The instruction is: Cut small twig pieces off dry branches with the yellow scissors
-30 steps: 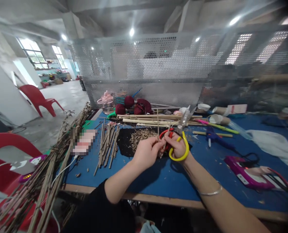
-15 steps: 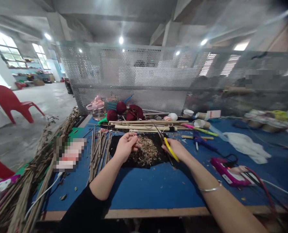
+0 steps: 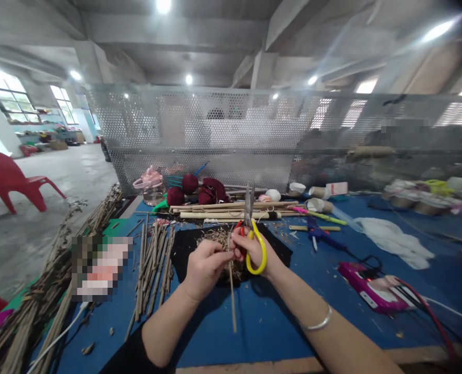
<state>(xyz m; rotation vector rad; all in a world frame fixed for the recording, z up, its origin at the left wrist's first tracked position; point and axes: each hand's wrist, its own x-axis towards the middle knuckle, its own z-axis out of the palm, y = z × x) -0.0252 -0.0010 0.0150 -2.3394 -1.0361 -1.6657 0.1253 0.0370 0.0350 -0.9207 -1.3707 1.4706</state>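
My right hand (image 3: 254,249) is closed on scissors (image 3: 258,249) with yellow and red handles, their blades pointing up and away. Close beside it, my left hand (image 3: 207,265) has its fingers pinched together at a thin pale stick (image 3: 233,301), which hangs down between the two hands toward the table's front. The fingertips of both hands nearly meet near the stick's upper end. Beneath them a pile of brown plant bits (image 3: 217,236) lies on a black cloth (image 3: 182,249), partly hidden by my hands.
Cut stalks (image 3: 150,270) lie left of the cloth, and longer dry branches (image 3: 36,311) beyond them. Bamboo sticks (image 3: 215,210) and dark red balls (image 3: 189,183) sit behind. A blue glue gun (image 3: 324,236), a magenta device (image 3: 365,291) and white plastic (image 3: 394,241) are at right.
My hands have come together over the pile, and the scissors have swung upright. A thin stick now hangs from between my fingers. The camera view has tilted up slightly.
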